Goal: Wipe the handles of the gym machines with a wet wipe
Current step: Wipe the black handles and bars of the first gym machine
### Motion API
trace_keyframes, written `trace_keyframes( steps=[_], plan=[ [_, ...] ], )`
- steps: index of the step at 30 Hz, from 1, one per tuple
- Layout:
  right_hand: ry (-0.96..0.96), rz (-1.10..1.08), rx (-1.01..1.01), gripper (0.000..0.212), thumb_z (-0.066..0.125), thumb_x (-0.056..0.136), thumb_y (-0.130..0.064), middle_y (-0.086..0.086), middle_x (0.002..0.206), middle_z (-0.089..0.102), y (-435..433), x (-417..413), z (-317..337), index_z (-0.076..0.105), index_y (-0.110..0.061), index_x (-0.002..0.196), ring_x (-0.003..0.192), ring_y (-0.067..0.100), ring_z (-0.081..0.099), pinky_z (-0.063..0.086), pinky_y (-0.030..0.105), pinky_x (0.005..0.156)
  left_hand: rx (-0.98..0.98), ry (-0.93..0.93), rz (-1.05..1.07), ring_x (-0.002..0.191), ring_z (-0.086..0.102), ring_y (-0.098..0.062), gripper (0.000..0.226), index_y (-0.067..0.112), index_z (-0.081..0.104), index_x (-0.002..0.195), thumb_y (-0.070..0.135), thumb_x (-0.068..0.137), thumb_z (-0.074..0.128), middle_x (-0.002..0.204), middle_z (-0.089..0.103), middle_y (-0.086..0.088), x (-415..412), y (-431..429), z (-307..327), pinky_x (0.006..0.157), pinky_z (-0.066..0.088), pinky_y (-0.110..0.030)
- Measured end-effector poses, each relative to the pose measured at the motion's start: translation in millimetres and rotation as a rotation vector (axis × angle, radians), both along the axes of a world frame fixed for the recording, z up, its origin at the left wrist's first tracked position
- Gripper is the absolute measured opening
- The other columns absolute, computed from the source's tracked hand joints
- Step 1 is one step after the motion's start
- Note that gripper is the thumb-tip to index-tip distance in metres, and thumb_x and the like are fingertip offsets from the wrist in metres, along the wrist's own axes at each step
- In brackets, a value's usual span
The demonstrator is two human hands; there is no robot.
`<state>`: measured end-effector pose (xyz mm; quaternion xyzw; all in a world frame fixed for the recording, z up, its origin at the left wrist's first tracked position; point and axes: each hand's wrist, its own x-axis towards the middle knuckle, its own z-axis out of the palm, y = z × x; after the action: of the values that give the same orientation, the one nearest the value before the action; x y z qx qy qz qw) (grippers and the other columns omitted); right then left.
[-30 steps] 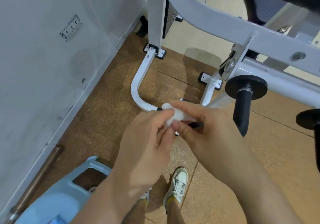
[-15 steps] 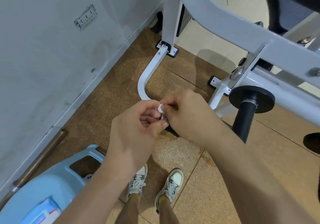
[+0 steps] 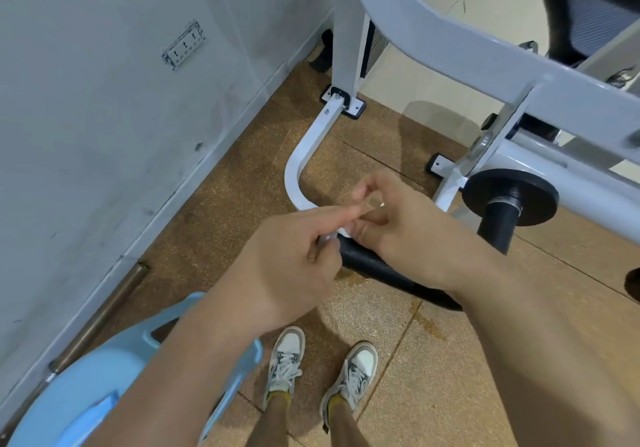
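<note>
My left hand (image 3: 294,259) and my right hand (image 3: 405,232) meet in the middle of the view, fingertips together. Between them only a small white scrap of the wet wipe (image 3: 344,232) shows; both hands pinch it, and most of it is hidden by the fingers. To the right hangs a black machine handle (image 3: 498,227) below a black round disc (image 3: 510,197) on the white machine frame (image 3: 450,48). A second black handle (image 3: 633,284) is cut off at the right edge. Neither hand touches a handle.
A light blue plastic stool (image 3: 104,377) stands at the lower left with a blue wipe packet (image 3: 90,419) on it. The grey wall (image 3: 104,135) runs along the left. A black padded bar (image 3: 381,268) lies on the brown floor under my hands. My shoes (image 3: 287,360) are below.
The wipe was a visible white wad a second ago; it is now almost hidden between my fingers. The view has shifted, so the machine and handle sit further right.
</note>
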<state>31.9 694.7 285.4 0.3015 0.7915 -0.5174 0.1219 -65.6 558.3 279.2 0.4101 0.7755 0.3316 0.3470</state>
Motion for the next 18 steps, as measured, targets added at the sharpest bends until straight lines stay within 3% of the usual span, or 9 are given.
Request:
trace_keyframes(
  steps=[2, 4, 6, 8, 10, 12, 14, 18],
  plan=[
    [-0.015, 0.034, 0.036, 0.027, 0.052, 0.095, -0.027, -0.012, 0.100, 0.066, 2.3, 12.4, 7.3, 0.044, -0.031, 0.121, 0.069, -0.005, 0.054, 0.039, 0.018, 0.063, -0.032, 0.106, -0.071, 0.090, 0.063, 0.003, 0.037, 0.039, 0.066, 0.116, 0.029, 0.085, 0.048, 0.095, 0.067, 0.026, -2.2, 5.1, 5.2, 0.076, 0.047, -0.010],
    [0.008, -0.039, 0.153, 0.029, 0.050, 0.096, -0.024, -0.022, 0.114, 0.062, 7.6, 28.2, 16.4, 0.050, -0.038, 0.122, 0.096, -0.010, 0.055, 0.037, 0.009, 0.075, -0.084, 0.136, -0.102, 0.086, 0.062, 0.006, 0.026, 0.041, 0.071, 0.103, 0.043, 0.086, 0.051, 0.086, 0.068, 0.026, -7.9, 12.8, 10.2, 0.072, 0.046, -0.012],
    [0.070, -0.143, 0.286, 0.027, 0.052, 0.095, -0.022, -0.030, 0.107, 0.061, 9.6, 46.5, 25.7, 0.056, -0.040, 0.114, 0.091, -0.023, 0.050, 0.035, 0.001, 0.069, -0.170, 0.096, -0.129, 0.078, 0.061, 0.006, 0.021, 0.041, 0.073, 0.092, 0.048, 0.085, 0.055, 0.077, 0.068, 0.025, -17.7, 23.5, 13.0, 0.070, 0.045, -0.016],
    [0.093, -0.211, 0.364, 0.023, 0.054, 0.093, -0.023, -0.035, 0.097, 0.059, 2.4, 61.2, 30.8, 0.059, -0.043, 0.104, 0.081, -0.030, 0.045, 0.035, -0.004, 0.064, -0.252, -0.011, -0.079, 0.082, 0.060, 0.006, 0.017, 0.038, 0.076, 0.088, 0.045, 0.082, 0.062, 0.081, 0.070, 0.024, -25.7, 32.8, 10.2, 0.074, 0.043, -0.018],
    [0.140, -0.291, 0.342, 0.021, 0.056, 0.091, -0.023, -0.034, 0.086, 0.061, -13.7, 68.0, 31.0, 0.063, -0.042, 0.096, 0.084, -0.025, 0.048, 0.036, -0.003, 0.066, -0.299, -0.178, 0.059, 0.085, 0.060, 0.002, 0.015, 0.031, 0.078, 0.084, 0.041, 0.081, 0.067, 0.083, 0.072, 0.017, -27.3, 35.6, 4.7, 0.072, 0.039, -0.019],
    [0.217, -0.350, 0.285, 0.021, 0.058, 0.090, -0.019, -0.025, 0.080, 0.066, -32.7, 68.4, 27.2, 0.067, -0.038, 0.092, 0.080, -0.011, 0.056, 0.041, 0.005, 0.067, -0.299, -0.263, 0.142, 0.085, 0.061, -0.001, 0.016, 0.026, 0.078, 0.081, 0.039, 0.082, 0.068, 0.082, 0.073, 0.010, -24.7, 33.8, 0.6, 0.068, 0.038, -0.017],
    [0.253, -0.399, 0.227, 0.022, 0.059, 0.090, -0.015, -0.017, 0.074, 0.067, -49.8, 67.2, 19.7, 0.069, -0.035, 0.094, 0.074, -0.001, 0.059, 0.046, 0.013, 0.065, -0.264, -0.168, 0.087, 0.077, 0.062, 0.004, 0.014, 0.027, 0.078, 0.079, 0.036, 0.082, 0.069, 0.077, 0.072, 0.012, -22.7, 32.5, 1.2, 0.062, 0.041, -0.014],
    [0.290, -0.491, 0.280, 0.025, 0.060, 0.089, -0.010, -0.020, 0.080, 0.063, -65.8, 65.7, 2.1, 0.068, -0.031, 0.100, 0.078, 0.000, 0.058, 0.046, 0.013, 0.067, -0.213, -0.028, -0.101, 0.072, 0.064, 0.005, 0.005, 0.029, 0.078, 0.077, 0.028, 0.078, 0.073, 0.074, 0.072, 0.020, -21.1, 41.1, 13.1, 0.062, 0.047, -0.010]
  ],
)
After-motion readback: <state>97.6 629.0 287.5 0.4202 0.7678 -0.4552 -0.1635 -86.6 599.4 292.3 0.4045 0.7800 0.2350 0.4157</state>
